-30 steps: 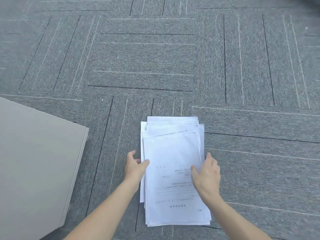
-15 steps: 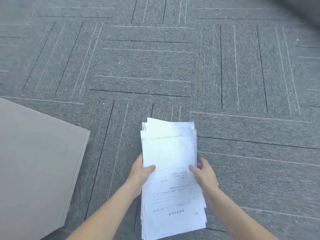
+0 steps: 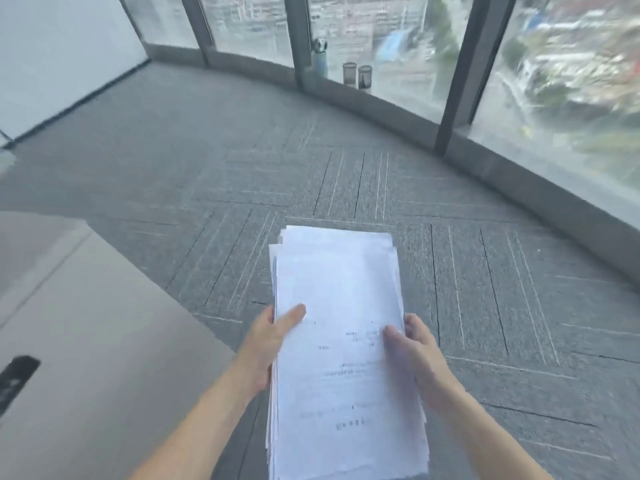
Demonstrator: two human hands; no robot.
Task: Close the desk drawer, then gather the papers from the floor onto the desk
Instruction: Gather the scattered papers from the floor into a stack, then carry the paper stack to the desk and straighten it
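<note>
Most of the view is filled by grey carpet-tile flooring [image 3: 346, 174] marked with thin light and dark lines, bounded at the far side by a curved wall of floor-to-ceiling glass panes in dark frames [image 3: 460, 57], through which a blurred street scene is seen. At lower left, the pale beige flat top of the desk [image 3: 104, 341] is seen, with a dark slot-shaped patch [image 3: 15, 375] near its left edge. A thick stack of white printed papers [image 3: 343, 341] is held above the carpet, just right of the desk corner and clear of it. Lines of dark print are visible on the top sheet, but they are too blurred to be read. The stack is clamped along its left edge by the left hand [image 3: 266, 341], thumb laid on top and fingers hidden beneath, and along its right edge by the right hand [image 3: 415, 355], thumb on the sheet and fingers curled under. On the window ledge, a pale blue bottle [image 3: 320, 60] and two small dark mesh cups [image 3: 357, 75] are set; their contents cannot be made out.
</note>
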